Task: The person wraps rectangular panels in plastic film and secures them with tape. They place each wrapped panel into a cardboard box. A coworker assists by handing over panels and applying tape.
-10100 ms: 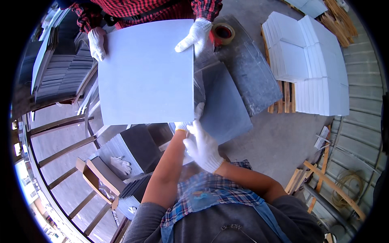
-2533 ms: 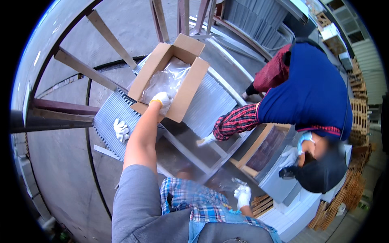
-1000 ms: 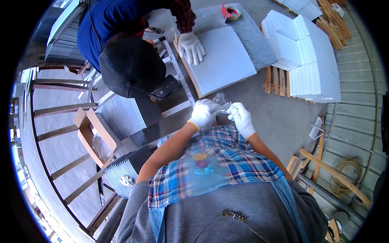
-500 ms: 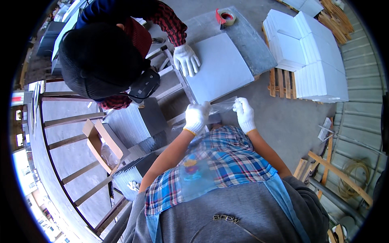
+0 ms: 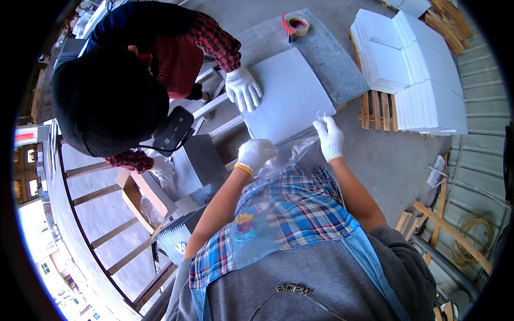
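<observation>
A clear plastic bag (image 5: 299,152) stretches between my two white-gloved hands, in front of my plaid apron. My left hand (image 5: 256,154) is closed on its left side, the fingers somewhat blurred. My right hand (image 5: 329,139) pinches the opposite side, thumb and fingers pointing up near the panel's corner. Just beyond the bag lies a flat, light grey square panel (image 5: 292,93). A co-worker's gloved hand (image 5: 243,90) rests flat on that panel's left edge. The co-worker's other gloved hand (image 5: 162,167) is beside a stack of thin panels (image 5: 187,163).
A red tape dispenser (image 5: 296,25) sits on the grey table (image 5: 342,69). White stacked panels (image 5: 428,64) stand on a wooden pallet (image 5: 378,109) at right. An open carton (image 5: 151,200) holding clear plastic is at left, by a slatted metal frame (image 5: 110,232). Wooden planks (image 5: 452,232) lean at lower right.
My right hand has moved slightly up and right, and the plastic spreads wider between my hands. The co-worker's head has shifted left and nearer, and their lower hand now shows by the stacked panels.
</observation>
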The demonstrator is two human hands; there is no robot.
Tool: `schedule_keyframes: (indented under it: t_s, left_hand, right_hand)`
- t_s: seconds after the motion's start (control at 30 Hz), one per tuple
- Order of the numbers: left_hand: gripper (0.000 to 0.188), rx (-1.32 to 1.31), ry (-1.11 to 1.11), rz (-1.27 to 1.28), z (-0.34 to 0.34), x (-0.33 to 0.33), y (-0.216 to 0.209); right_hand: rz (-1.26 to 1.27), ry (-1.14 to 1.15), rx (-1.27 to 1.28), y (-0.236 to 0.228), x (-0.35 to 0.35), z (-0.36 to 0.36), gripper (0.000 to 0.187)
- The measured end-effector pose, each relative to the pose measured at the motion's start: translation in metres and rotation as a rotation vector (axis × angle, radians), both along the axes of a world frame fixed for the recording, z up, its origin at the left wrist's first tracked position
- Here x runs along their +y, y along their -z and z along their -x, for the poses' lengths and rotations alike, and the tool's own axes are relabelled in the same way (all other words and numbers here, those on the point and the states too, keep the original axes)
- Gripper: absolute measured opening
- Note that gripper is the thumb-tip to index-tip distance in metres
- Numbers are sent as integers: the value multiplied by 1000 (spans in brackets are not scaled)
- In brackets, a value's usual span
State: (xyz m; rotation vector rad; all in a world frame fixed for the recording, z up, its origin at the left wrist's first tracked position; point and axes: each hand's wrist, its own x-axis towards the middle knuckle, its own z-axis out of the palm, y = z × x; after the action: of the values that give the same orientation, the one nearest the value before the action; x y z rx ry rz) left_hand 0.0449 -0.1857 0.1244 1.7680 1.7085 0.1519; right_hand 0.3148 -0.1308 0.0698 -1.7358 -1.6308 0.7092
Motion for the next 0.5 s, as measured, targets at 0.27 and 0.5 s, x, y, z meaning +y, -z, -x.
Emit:
schedule_keyframes:
  t_s: [0.27,0.5]
  left_hand:
    - [19,144,-128,-303,13,14,9]
    - [10,471,179,-308,-38,-7,-5]
  right_hand:
    - [-99,-241,-26,-21,28,-23,23]
    - [-119,-195,-207,11,2,-66,18]
